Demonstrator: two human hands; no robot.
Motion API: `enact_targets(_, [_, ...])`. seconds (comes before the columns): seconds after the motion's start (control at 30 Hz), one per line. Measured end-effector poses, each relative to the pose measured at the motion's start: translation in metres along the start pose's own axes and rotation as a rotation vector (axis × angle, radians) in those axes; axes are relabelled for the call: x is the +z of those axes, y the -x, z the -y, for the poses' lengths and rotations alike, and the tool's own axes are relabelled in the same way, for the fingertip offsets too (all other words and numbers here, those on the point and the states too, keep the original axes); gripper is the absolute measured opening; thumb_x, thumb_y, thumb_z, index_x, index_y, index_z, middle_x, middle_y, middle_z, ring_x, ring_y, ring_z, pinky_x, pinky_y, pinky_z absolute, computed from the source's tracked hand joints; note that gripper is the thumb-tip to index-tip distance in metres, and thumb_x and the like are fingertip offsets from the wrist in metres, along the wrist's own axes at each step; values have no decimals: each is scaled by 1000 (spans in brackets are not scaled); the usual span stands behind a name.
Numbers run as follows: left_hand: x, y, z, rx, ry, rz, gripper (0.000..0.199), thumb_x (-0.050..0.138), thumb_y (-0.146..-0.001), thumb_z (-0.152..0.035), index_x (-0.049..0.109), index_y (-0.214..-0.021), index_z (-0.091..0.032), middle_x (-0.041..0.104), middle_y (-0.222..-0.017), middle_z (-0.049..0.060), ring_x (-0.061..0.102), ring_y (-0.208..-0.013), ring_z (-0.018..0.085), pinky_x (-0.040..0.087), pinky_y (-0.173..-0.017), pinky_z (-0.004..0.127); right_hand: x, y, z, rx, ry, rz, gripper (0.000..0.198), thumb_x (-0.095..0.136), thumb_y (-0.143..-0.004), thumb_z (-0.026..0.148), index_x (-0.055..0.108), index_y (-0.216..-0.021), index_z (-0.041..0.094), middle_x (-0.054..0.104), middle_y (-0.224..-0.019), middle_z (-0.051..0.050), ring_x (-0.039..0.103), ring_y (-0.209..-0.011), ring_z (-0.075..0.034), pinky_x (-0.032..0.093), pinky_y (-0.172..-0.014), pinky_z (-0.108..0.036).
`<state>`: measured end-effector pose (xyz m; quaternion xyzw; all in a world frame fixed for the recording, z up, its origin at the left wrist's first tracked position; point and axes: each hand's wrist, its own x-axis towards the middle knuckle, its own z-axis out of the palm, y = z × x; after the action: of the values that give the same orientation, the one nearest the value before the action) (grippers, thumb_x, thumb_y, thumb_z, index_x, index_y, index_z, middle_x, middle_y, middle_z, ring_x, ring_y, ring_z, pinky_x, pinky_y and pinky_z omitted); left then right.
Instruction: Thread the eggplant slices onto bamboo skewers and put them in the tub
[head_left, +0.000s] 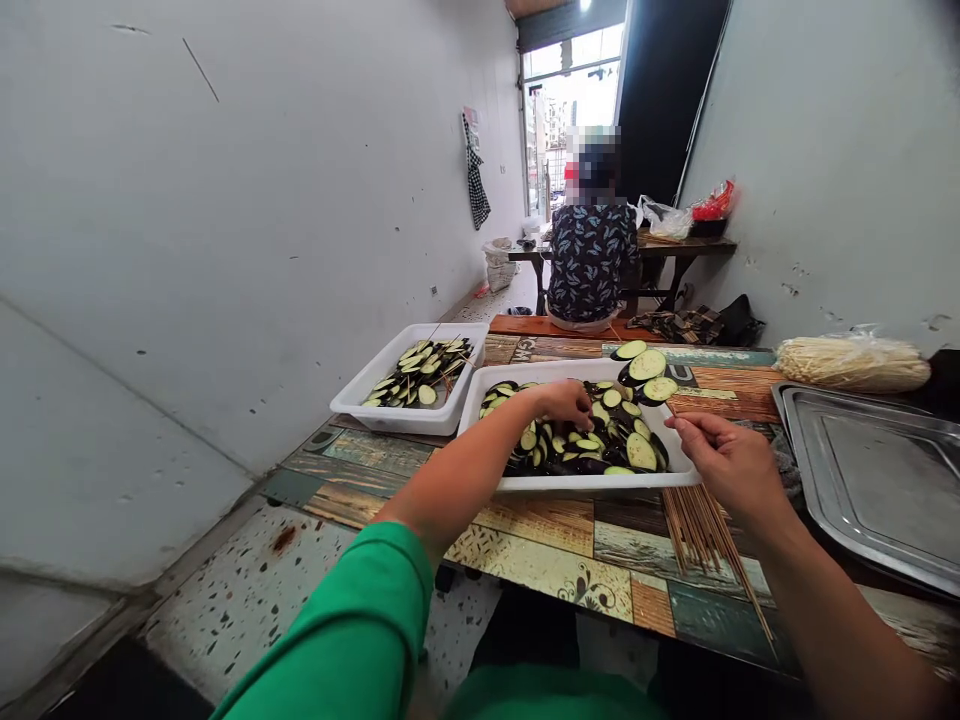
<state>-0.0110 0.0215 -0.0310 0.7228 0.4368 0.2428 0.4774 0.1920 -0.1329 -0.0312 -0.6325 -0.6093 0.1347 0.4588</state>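
My right hand [724,455] pinches a thin wooden skewer above the right end of a white tray [562,482]. Several eggplant slices [647,366] with pale green flesh and dark skin are threaded on the skewer's upper part. My left hand [566,402] reaches over the middle of that tray, among loose eggplant slices [641,450] lying in a heap. Its fingers are curled downward and bunched; whatever lies between them is hidden. A bundle of bare wooden skewers [705,530] rests on the table, partly under the tray's front right corner.
Left of my arm stands a second white tray [442,415] holding skewered eggplant. Metal trays [877,470] lie at the right, with a plastic-wrapped bundle of pale sticks [851,362] behind them. Beyond the patterned table [517,525], a person [592,260] sits facing away.
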Motion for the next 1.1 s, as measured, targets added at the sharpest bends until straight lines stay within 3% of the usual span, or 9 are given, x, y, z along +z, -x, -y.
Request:
enact_targets(0.07, [-6, 1, -5, -21, 114, 81, 12, 77, -60, -25, 69, -65, -17, 63, -56, 0, 49, -46, 8, 33, -46, 19, 0, 0, 0, 3, -9, 1, 32, 52, -80, 40, 73, -88, 17, 72, -71, -6, 64, -63, -19, 46, -53, -27])
enact_targets(0.13, [-11, 3, -13, -44, 296, 113, 22, 68, -72, -38, 71, -81, -17, 68, -68, 4, 51, -49, 8, 33, -45, 18, 0, 0, 0, 15, -14, 8, 33, 52, -81, 41, 73, -89, 17, 72, -71, -6, 64, -63, -19, 46, -53, -27])
enact_targets(0.3, [-15, 4, -22, -144, 514, 161, 39, 63, -74, -52, 71, -85, -16, 69, -73, 10, 52, -52, 9, 35, -46, 18, 1, 0, -1, 38, -5, 1, 34, 51, -80, 40, 73, -90, 16, 73, -78, -8, 64, -66, -19, 47, -55, -27])
enact_targets(0.5, [-11, 6, -19, 198, 149, 23, 31, 65, -73, -46, 73, -71, -16, 70, -77, 7, 60, -72, 13, 43, -69, 23, 2, 0, -3, 22, -22, -3, 32, 52, -81, 40, 73, -90, 17, 74, -84, -7, 65, -67, -18, 48, -57, -27])
enact_targets(0.67, [19, 18, -24, 367, -237, 329, 31, 69, -70, -43, 75, -88, -18, 70, -78, 5, 60, -69, 14, 42, -66, 23, 2, 0, 0, 20, -25, -6, 32, 51, -80, 39, 73, -87, 17, 73, -80, -7, 64, -65, -18, 46, -55, -26])
enact_targets(0.8, [56, 21, -21, 482, -492, 230, 42, 75, -64, -41, 73, -101, -21, 69, -85, 5, 61, -76, 16, 43, -69, 22, 2, 0, 2, 24, -16, -21, 33, 52, -79, 39, 73, -86, 15, 73, -75, -7, 63, -61, -17, 45, -52, -26])
enact_targets(0.87, [61, 20, -20, 512, -567, 303, 33, 76, -64, -36, 75, -94, -21, 69, -87, 4, 61, -81, 17, 43, -73, 22, 2, 0, 2, 24, -23, -32, 33, 52, -79, 40, 73, -86, 15, 73, -75, -7, 63, -60, -17, 45, -51, -26])
enact_targets(1.0, [42, 12, -18, 390, -413, 478, 20, 73, -68, -29, 76, -86, -21, 70, -82, 0, 61, -78, 13, 43, -77, 20, 1, 0, 2, 27, -36, -30, 33, 51, -79, 39, 73, -86, 15, 74, -81, -8, 63, -64, -18, 45, -54, -26])
enact_targets(1.1, [22, 2, -12, 71, -31, 200, 17, 72, -71, -23, 72, -86, -14, 68, -73, 1, 61, -68, 12, 49, -73, 24, 0, 0, 2, 20, -11, -5, 34, 51, -79, 40, 73, -87, 16, 73, -77, -7, 62, -62, -17, 44, -52, -26])
